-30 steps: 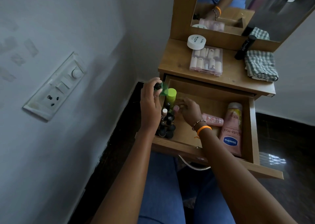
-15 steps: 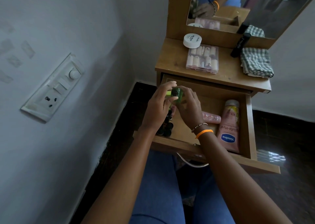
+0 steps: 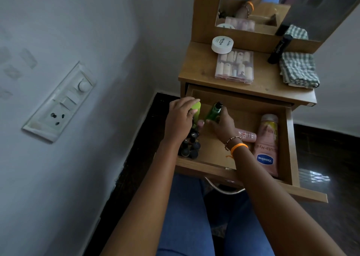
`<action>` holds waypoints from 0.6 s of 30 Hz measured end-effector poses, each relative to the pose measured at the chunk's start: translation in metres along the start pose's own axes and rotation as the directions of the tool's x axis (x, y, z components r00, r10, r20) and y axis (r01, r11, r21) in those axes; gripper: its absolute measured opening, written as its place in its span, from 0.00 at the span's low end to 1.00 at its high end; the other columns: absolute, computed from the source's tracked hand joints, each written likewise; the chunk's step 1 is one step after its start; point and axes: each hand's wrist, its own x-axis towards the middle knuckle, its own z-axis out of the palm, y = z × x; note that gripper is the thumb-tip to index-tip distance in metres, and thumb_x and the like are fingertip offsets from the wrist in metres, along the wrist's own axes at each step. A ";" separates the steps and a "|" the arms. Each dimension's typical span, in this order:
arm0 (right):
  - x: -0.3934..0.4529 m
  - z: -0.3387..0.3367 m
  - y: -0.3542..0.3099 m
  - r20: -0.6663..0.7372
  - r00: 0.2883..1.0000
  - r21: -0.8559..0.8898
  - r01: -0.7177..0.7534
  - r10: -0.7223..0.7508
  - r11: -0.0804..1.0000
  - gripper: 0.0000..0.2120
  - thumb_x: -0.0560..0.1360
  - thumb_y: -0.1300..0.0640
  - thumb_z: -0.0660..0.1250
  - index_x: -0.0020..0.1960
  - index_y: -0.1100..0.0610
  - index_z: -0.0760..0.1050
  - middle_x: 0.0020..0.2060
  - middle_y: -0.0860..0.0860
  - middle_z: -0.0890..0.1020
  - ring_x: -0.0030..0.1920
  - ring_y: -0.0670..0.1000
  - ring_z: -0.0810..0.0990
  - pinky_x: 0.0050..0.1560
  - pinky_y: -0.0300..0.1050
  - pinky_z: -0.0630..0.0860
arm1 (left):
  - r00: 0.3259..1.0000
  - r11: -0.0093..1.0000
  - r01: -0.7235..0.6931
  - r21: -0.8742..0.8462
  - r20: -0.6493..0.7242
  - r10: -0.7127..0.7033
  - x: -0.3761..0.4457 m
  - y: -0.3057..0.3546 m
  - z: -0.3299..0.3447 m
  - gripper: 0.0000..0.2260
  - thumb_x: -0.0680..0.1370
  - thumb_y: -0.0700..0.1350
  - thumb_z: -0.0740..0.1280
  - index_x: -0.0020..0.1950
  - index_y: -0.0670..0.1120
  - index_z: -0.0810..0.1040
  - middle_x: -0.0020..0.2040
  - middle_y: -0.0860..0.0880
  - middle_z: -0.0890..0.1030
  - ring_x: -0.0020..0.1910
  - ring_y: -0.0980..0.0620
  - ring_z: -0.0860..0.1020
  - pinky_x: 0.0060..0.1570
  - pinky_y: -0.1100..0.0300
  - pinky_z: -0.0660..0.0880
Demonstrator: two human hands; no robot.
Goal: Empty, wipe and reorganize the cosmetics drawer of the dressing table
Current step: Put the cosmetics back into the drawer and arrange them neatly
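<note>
The wooden drawer (image 3: 290, 139) of the dressing table stands pulled out. My right hand (image 3: 222, 126) grips a small dark green bottle (image 3: 213, 111) with a black cap, held tilted over the drawer's back left part. My left hand (image 3: 180, 117) rests its fingers on a lime-green capped container (image 3: 196, 107) at the drawer's left side. Below it stands a cluster of dark nail polish bottles (image 3: 190, 146). A pink Vaseline tube (image 3: 266, 144) lies along the right side, with a small pink tube (image 3: 245, 136) beside it.
On the table top lie a white round jar (image 3: 222, 44), a clear box of nail items (image 3: 234, 66), a black tube (image 3: 279, 48) and a folded checked cloth (image 3: 299, 69). A mirror (image 3: 272, 6) stands behind. A wall with a switch panel (image 3: 62, 102) is close on the left.
The green bottle passed from my left hand to my right hand. My left hand then dropped onto the lime-green container, and my right hand moved the bottle rightwards over the drawer.
</note>
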 end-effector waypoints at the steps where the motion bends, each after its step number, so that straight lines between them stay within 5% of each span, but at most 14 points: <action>1: 0.003 0.002 -0.001 0.029 1.000 -0.024 0.003 -0.002 1.000 0.23 0.73 0.64 0.67 0.65 0.65 0.64 0.60 0.63 0.75 0.60 0.62 0.75 0.57 0.52 0.73 | 1.000 1.000 -0.009 0.015 0.013 0.009 0.000 0.000 0.001 0.15 0.79 0.41 0.62 0.66 0.49 0.75 0.66 0.53 0.74 0.65 0.50 0.65 0.56 0.66 0.62; 9: 0.006 0.010 0.003 0.113 0.992 -0.136 0.073 -0.058 0.988 0.21 0.73 0.64 0.65 0.64 0.64 0.67 0.58 0.62 0.77 0.57 0.60 0.77 0.49 0.42 0.70 | 0.997 1.000 0.027 0.012 0.067 -0.027 0.000 -0.002 0.004 0.17 0.79 0.37 0.61 0.67 0.49 0.74 0.68 0.51 0.72 0.68 0.50 0.64 0.61 0.64 0.61; 15: 0.004 0.011 0.003 0.049 0.993 -0.108 0.108 -0.103 0.988 0.20 0.71 0.67 0.67 0.62 0.63 0.71 0.54 0.62 0.80 0.53 0.60 0.80 0.54 0.54 0.77 | 0.998 1.000 0.027 0.008 0.062 -0.028 -0.001 0.000 0.002 0.18 0.79 0.36 0.59 0.67 0.49 0.74 0.68 0.52 0.71 0.68 0.51 0.64 0.60 0.65 0.61; 18: 0.003 0.006 0.004 -0.028 0.992 -0.094 0.122 -0.125 0.988 0.20 0.70 0.69 0.67 0.62 0.62 0.73 0.54 0.61 0.80 0.53 0.59 0.80 0.55 0.47 0.77 | 0.999 1.000 0.030 0.002 0.045 -0.030 -0.002 0.002 0.000 0.19 0.79 0.35 0.59 0.68 0.48 0.73 0.70 0.51 0.69 0.68 0.51 0.63 0.60 0.69 0.60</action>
